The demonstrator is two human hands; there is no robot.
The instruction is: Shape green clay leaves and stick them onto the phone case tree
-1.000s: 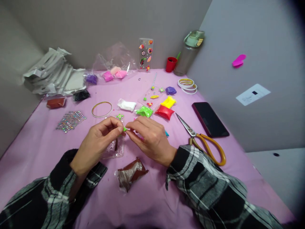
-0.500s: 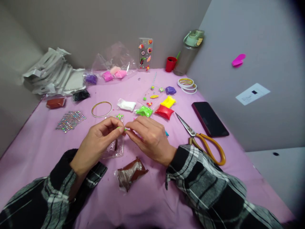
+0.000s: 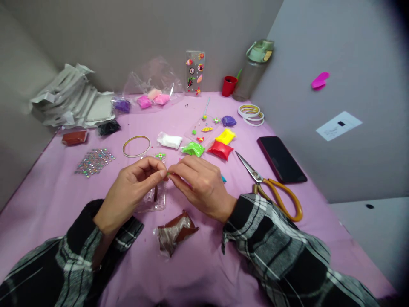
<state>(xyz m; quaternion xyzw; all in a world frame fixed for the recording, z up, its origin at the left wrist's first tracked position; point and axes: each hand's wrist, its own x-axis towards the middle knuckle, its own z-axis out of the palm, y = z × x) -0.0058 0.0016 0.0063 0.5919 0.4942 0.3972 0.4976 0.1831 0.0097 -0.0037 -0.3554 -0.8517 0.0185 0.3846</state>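
Note:
My left hand [image 3: 137, 181] and my right hand [image 3: 200, 183] meet fingertip to fingertip above the table, both closed in a pinch. Between them shows a tiny bit of green clay [image 3: 168, 173], mostly covered by the fingers. Partly hidden under my left hand lies a clear phone case [image 3: 159, 204], with a green and white flower [image 3: 160, 156] at its far end and a brown strip [image 3: 156, 194] on it. Nearer to me rests a wrapped packet of brown clay [image 3: 179, 232]. Just beyond my right hand sits a packet of green clay [image 3: 193, 149].
Scissors [image 3: 260, 179] with orange handles and a dark phone [image 3: 281, 160] lie at right. White, red [image 3: 220, 150] and yellow clay packets are behind my hands. Rhinestones [image 3: 95, 162] and a tape ring [image 3: 136, 146] lie left. A bottle [image 3: 252, 72] and a decorated case [image 3: 195, 72] stand at the back.
The fingertips have closed a little more over the green clay, so less of it shows. Everything else stays where it was.

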